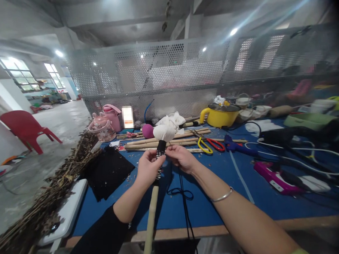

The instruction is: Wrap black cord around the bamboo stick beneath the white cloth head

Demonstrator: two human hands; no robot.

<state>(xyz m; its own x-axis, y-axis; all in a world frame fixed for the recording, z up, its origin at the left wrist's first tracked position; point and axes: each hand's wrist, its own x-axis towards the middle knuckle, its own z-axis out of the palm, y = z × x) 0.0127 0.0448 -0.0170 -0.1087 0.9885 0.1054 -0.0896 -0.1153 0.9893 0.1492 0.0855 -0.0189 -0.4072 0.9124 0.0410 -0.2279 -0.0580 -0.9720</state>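
My left hand [147,169] is wrapped round a wooden stick [151,217] just below its top, where black fabric with a white pattern [161,147] covers it. A round bundle of white cloth [163,132] caps the stick, which slants up from the table's front edge. Close on the right, my right hand [182,157] is pinched beside the black wrapping. A thin black cord [186,206] hangs below this hand, loops on the table and drops over the edge; the pinch point itself is partly hidden by the fingers.
Behind the hands lie wooden sticks [136,145], yellow-and-red scissors [205,146] and a purple ball [148,131]. A blue glue gun [239,146], a magenta power strip [275,178] and a yellow pot [221,115] are on the right. Black cloth [109,169] and dried stems [62,176] lie left.
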